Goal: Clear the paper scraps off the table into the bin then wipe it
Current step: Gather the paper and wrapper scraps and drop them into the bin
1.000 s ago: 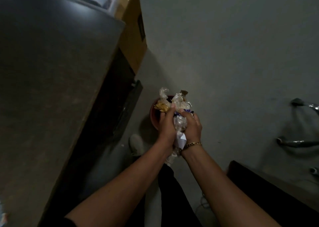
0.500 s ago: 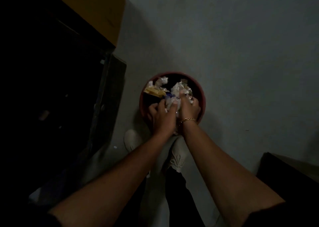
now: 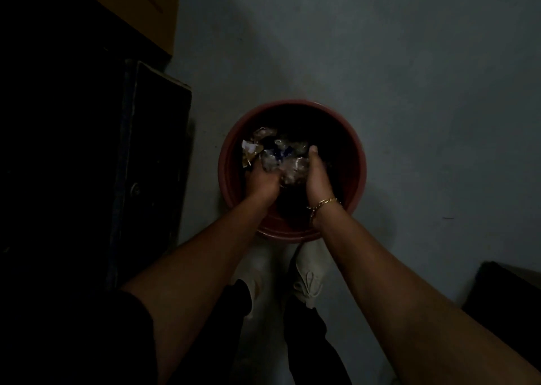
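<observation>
Paper scraps: crumpled bundle, pale with a blue patch and a yellowish piece at its left, down inside the bin below the rim, between both hands.
Bin: round, reddish, standing on the floor just beyond the feet.
Left hand: inside the bin, grip clamped on the left side of the bundle.
Right hand: inside the bin, cupped against the right side of the bundle, thumb straight; fingers hidden, so grip apart or together cannot be told.
Done: this load brought into the bin, judging by its place under the rim.
Left: letting go of the bundle; checking the tabletop, out of view here, for more scraps; the wipe, with no cloth in sight.
Counts: one bin; one bundle, single scraps too dim and crushed to count; two hands; one gold bracelet on the right wrist; two pale shoes.
Surroundings: grey floor; dark cabinet at left; cardboard box far left.
</observation>
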Available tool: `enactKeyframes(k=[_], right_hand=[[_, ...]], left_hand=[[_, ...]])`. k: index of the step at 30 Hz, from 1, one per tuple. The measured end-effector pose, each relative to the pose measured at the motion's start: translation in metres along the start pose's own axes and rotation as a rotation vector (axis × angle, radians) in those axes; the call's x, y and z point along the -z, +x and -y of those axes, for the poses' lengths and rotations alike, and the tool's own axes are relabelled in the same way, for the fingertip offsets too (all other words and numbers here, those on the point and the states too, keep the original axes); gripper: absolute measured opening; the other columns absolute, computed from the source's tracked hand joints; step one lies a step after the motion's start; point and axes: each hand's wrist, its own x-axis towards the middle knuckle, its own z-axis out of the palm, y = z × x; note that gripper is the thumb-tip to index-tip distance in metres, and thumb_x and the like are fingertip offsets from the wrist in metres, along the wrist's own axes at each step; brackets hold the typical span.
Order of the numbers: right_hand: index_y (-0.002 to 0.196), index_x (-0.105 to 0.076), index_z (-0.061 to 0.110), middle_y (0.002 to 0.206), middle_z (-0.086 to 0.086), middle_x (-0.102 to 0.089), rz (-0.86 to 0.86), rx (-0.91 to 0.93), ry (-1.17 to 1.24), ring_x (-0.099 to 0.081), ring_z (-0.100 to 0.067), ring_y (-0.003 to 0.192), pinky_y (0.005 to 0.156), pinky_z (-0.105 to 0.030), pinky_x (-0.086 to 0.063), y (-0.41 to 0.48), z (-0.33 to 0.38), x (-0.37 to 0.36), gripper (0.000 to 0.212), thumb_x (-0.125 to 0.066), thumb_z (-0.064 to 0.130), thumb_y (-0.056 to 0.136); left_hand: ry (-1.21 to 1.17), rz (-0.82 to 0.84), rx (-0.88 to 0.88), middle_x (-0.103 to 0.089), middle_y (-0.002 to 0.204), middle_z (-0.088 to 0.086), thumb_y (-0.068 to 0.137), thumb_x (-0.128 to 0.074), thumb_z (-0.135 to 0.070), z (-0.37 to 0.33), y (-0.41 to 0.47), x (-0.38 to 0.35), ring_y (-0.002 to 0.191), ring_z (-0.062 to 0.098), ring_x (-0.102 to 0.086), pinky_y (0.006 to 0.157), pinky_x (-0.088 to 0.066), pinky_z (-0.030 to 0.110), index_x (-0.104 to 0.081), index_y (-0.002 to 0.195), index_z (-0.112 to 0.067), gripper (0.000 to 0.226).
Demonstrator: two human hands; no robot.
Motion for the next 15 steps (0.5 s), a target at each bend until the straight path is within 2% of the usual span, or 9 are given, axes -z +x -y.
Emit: enactKeyframes(k=[2,4,5,7,9,11,13,15], right_hand=[[0.155,-0.040,0.027,0.165,0.002,-0.030,-0.051,0.179,-0.313,-0.026,-0.026,0.151,0.123,-0.049,-0.021,-0.031,0.003,0.002,0.083,-0.045,0.077,0.089],[0.148,-0.049,0.025,0.159,0.001,-0.033,-0.144,0.382,-0.518,-0.029,-0.025,0.144,0.116,-0.042,-0.026,-0.044,-0.008,0.004,0.056,-0.051,0.053,0.099],[0.142,-0.054,0.024,0.152,-0.002,-0.039,-0.143,0.447,-0.518,-0.034,-0.025,0.140,0.113,-0.039,-0.029,-0.043,-0.015,0.003,0.048,-0.052,0.049,0.100],[0.139,-0.056,0.022,0.147,-0.008,-0.043,-0.027,0.399,-0.425,-0.038,-0.028,0.140,0.114,-0.037,-0.032,-0.030,-0.016,0.000,0.045,-0.050,0.047,0.102],[0.147,-0.050,0.022,0.155,-0.012,-0.038,0.039,0.253,-0.351,-0.037,-0.031,0.144,0.119,-0.039,-0.030,-0.011,-0.011,-0.004,0.052,-0.046,0.049,0.104],[0.149,-0.049,0.022,0.156,-0.012,-0.041,0.033,0.195,-0.295,-0.042,-0.032,0.142,0.119,-0.042,-0.033,-0.005,-0.005,0.000,0.056,-0.045,0.052,0.102],[0.143,-0.056,0.023,0.146,-0.009,-0.055,-0.012,0.183,-0.203,-0.053,-0.029,0.132,0.114,-0.045,-0.041,-0.014,0.000,0.007,0.058,-0.047,0.056,0.096],[0.133,-0.064,0.023,0.134,-0.008,-0.064,-0.043,0.173,-0.138,-0.060,-0.028,0.122,0.109,-0.047,-0.046,-0.031,0.002,0.012,0.060,-0.047,0.060,0.089]], left_hand=[[0.109,-0.083,-0.020,-0.057,0.147,0.012,0.099,-0.063,-0.029,-0.002,0.009,-0.001,0.135,0.033,-0.054,0.114,-0.044,0.043,-0.054,0.147,-0.017,0.050],[0.200,-0.120,-0.023,-0.054,0.150,0.014,0.100,-0.061,-0.030,-0.002,0.014,-0.003,0.138,0.034,-0.051,0.116,-0.041,0.040,-0.056,0.146,-0.015,0.048],[0.211,-0.123,-0.023,-0.054,0.150,0.014,0.100,-0.061,-0.031,0.000,0.016,-0.004,0.138,0.034,-0.051,0.116,-0.040,0.040,-0.056,0.145,-0.015,0.048],[0.170,-0.105,-0.013,-0.058,0.145,0.013,0.096,-0.063,-0.035,0.004,0.013,-0.004,0.134,0.035,-0.054,0.114,-0.043,0.041,-0.059,0.142,-0.015,0.050],[0.082,-0.112,-0.030,-0.063,0.140,0.011,0.081,-0.062,-0.045,0.008,0.004,0.000,0.128,0.034,-0.059,0.112,-0.047,0.045,-0.062,0.139,-0.018,0.065],[0.027,-0.129,-0.031,-0.060,0.144,0.011,0.070,-0.057,-0.051,0.013,-0.009,0.002,0.131,0.033,-0.056,0.113,-0.045,0.048,-0.057,0.144,-0.019,0.081],[-0.040,-0.131,-0.027,-0.055,0.149,0.011,0.066,-0.057,-0.062,0.012,-0.030,0.003,0.135,0.033,-0.053,0.115,-0.042,0.050,-0.052,0.149,-0.019,0.094],[-0.147,-0.084,-0.054,-0.060,0.142,0.008,0.066,-0.057,-0.066,0.000,-0.058,0.003,0.131,0.029,-0.057,0.114,-0.043,0.050,-0.061,0.138,-0.019,0.086]])
